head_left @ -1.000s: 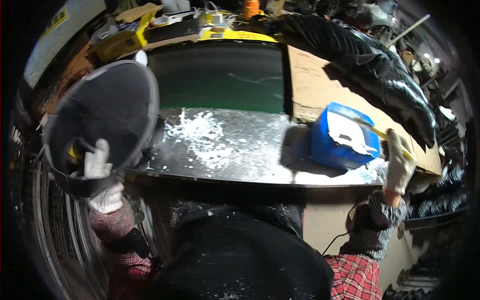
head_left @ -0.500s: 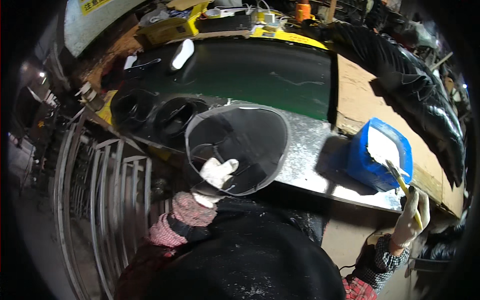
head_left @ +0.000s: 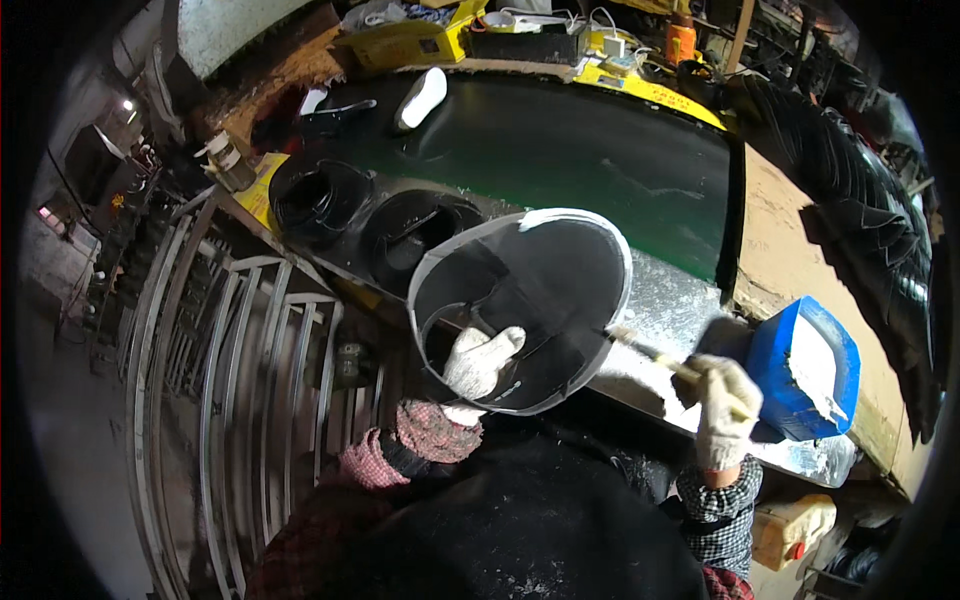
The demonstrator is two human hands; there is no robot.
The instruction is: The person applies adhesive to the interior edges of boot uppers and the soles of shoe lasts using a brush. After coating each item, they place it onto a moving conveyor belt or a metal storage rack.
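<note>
My left hand (head_left: 478, 364), in a white knit glove, is closed on the lower left part of a black oval piece (head_left: 570, 270) that looks like a shallow bowl or sheet. A pale rim runs round it, with a wet-looking white smear along its top edge. In my right hand (head_left: 727, 405), also gloved, is a brush (head_left: 655, 352), its bristles at or close to the piece's right rim. To the right of that hand stands a blue tub (head_left: 768, 368) of white paste, its rim streaked with white.
Two coiled black pieces (head_left: 318, 195) lie left of the oval piece on the dark green bench top (head_left: 600, 170). A white shoe-shaped form (head_left: 421, 99) rests farther back. Black sheets (head_left: 830, 150) are stacked at right. Metal rails (head_left: 215, 390) stand at left; a plastic jug (head_left: 795, 530) is lower right.
My right hand has brought the brush leftward from the blue tub to the oval piece's right rim. A white smear now shows along the top rim. The whole view has shifted.
</note>
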